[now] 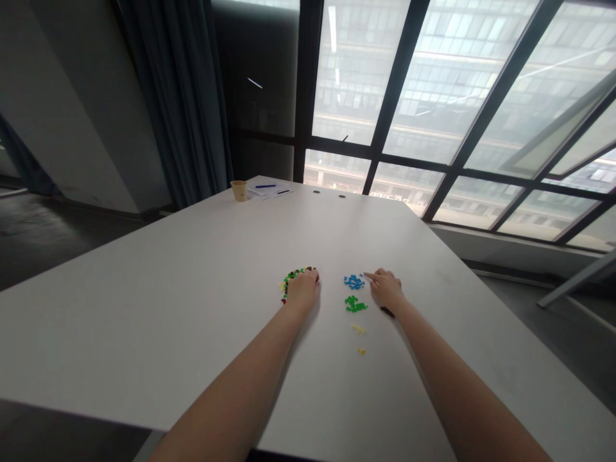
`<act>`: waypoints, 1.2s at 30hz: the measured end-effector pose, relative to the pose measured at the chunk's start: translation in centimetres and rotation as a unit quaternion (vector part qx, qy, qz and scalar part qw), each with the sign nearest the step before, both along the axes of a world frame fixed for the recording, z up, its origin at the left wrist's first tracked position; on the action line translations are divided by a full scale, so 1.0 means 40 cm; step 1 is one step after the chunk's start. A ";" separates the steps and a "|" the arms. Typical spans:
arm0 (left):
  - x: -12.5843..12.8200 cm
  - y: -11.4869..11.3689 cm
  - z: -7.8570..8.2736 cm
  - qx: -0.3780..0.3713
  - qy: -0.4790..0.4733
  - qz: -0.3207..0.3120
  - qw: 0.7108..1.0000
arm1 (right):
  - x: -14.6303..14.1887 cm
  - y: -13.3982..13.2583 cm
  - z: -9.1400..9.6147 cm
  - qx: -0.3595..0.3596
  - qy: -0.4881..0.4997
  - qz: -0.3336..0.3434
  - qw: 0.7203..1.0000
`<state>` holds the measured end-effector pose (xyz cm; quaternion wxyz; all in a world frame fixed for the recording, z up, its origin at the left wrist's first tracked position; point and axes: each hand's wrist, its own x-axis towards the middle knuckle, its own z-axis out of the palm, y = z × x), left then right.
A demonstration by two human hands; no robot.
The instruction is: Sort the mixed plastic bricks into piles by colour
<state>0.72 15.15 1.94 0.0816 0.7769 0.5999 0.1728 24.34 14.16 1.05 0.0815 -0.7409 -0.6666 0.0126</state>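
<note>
In the head view, small plastic bricks (290, 282) lie in a mixed green, black and yellow heap on the white tabletop (144, 308), with small groups of blue bricks (354, 281), green bricks (355, 305) and yellow bricks (359, 328) close by. A careless sweep of either hand could scatter these loose pieces or push the colours back together. The left hand (304, 289) rests against the heap, its fingers (312, 277) curled down; whether they hold any piece cannot be told. The right hand (385, 289) lies open, its extended index finger (368, 275) just beside the blue bricks, visibly holding nothing.
</note>
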 end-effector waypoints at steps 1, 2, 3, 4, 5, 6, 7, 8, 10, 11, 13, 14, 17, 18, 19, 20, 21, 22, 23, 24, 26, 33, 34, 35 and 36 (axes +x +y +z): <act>0.000 0.000 0.000 -0.004 -0.004 0.001 1.000 | 0.001 0.005 0.000 0.004 0.003 -0.008 1.000; 0.000 -0.001 0.000 -0.008 -0.010 0.002 1.000 | 0.002 0.012 -0.002 0.004 0.005 -0.015 1.000; 0.000 -0.001 0.001 -0.010 -0.017 0.002 1.000 | 0.002 0.018 -0.004 0.003 0.006 -0.020 1.000; -0.001 0.000 0.000 -0.010 -0.025 -0.001 1.000 | 0.002 0.025 -0.006 0.003 0.007 -0.022 1.000; -0.002 0.001 0.000 -0.007 -0.034 -0.006 0.999 | 0.001 0.031 -0.009 0.003 0.007 -0.020 1.000; -0.002 0.002 -0.001 -0.002 -0.046 -0.012 0.999 | -0.001 0.035 -0.012 0.002 0.008 -0.017 1.000; -0.003 0.004 -0.002 0.004 -0.059 -0.020 0.998 | -0.003 0.039 -0.015 0.000 0.009 -0.012 1.000; -0.004 0.006 -0.003 0.011 -0.073 -0.028 0.997 | -0.005 0.040 -0.016 -0.002 0.013 -0.007 1.000; -0.005 0.011 -0.006 0.021 -0.106 -0.046 0.993 | -0.011 0.038 -0.017 -0.005 0.024 0.001 1.000; -0.004 0.013 -0.006 0.023 -0.125 -0.055 0.990 | -0.014 0.035 -0.015 -0.006 0.031 0.003 1.000; -0.002 0.014 -0.006 0.022 -0.167 -0.078 0.983 | -0.017 0.026 -0.007 -0.012 0.042 0.008 0.999; 0.000 0.012 -0.005 0.018 -0.192 -0.091 0.977 | -0.017 0.020 -0.001 -0.016 0.047 0.010 0.999; 0.010 -0.001 0.005 -0.015 -0.272 -0.128 0.954 | -0.013 -0.001 0.023 -0.007 0.068 0.000 0.998; 0.014 -0.008 0.009 -0.029 -0.297 -0.138 0.945 | -0.011 -0.010 0.032 0.007 0.080 -0.005 0.997; 0.019 -0.016 0.012 -0.042 -0.318 -0.148 0.936 | -0.010 -0.020 0.039 0.026 0.097 -0.007 0.995; 0.025 -0.024 0.015 -0.051 -0.336 -0.158 0.927 | -0.010 -0.033 0.046 0.046 0.117 -0.005 0.992; 0.031 -0.031 0.017 -0.058 -0.351 -0.169 0.919 | -0.013 -0.047 0.051 0.066 0.142 0.004 0.988; 0.037 -0.038 0.018 -0.061 -0.363 -0.181 0.912 | -0.018 -0.062 0.054 0.084 0.171 0.019 0.981; 0.043 -0.045 0.018 -0.062 -0.373 -0.192 0.905 | -0.025 -0.079 0.055 0.102 0.201 0.037 0.974; 0.049 -0.051 0.017 -0.063 -0.382 -0.202 0.900 | -0.035 -0.095 0.054 0.120 0.228 0.056 0.965; 0.060 -0.060 0.013 -0.063 -0.396 -0.216 0.890 | -0.060 -0.125 0.047 0.165 0.262 0.093 0.946; 0.068 -0.077 0.008 -0.074 -0.412 -0.243 0.875 | -0.119 -0.172 0.033 0.235 0.243 0.189 0.922; 0.067 -0.078 0.010 -0.069 -0.406 -0.243 0.878 | -0.120 -0.175 0.036 0.233 0.244 0.197 0.921; 0.065 -0.080 0.012 -0.063 -0.397 -0.241 0.883 | -0.121 -0.177 0.038 0.230 0.244 0.204 0.920; 0.063 -0.082 0.015 -0.056 -0.387 -0.237 0.890 | -0.121 -0.179 0.041 0.228 0.244 0.207 0.919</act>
